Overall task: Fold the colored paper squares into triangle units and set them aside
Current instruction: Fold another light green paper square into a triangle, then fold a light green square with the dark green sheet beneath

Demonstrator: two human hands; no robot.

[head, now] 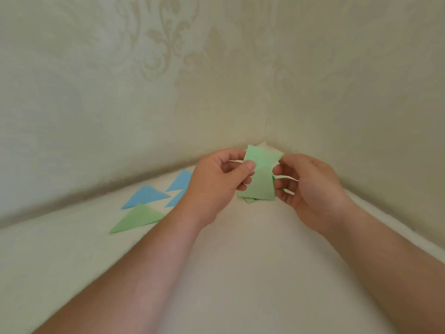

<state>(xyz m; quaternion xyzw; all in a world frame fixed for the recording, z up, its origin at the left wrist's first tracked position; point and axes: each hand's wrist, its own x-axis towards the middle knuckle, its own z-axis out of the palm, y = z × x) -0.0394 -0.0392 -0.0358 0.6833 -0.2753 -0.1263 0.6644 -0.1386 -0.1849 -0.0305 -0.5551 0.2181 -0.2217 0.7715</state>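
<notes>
Pale wallpaper [168, 68] with a faint floral pattern meets in a corner behind a white tabletop [228, 261]. Both bare forearms reach toward that corner. Between the hands, a light green paper sheet [261, 174] is held up above the surface: the left hand [216, 186] pinches its left edge with thumb on the front, and the right hand [310, 189] pinches its right edge with curled fingers. More green paper [250, 200] peeks out just below the sheet (how much cannot be told). To the left lie folded triangles, three blue triangles [147, 196] and one green triangle [137, 219], flat on the table, near the left wrist.
</notes>
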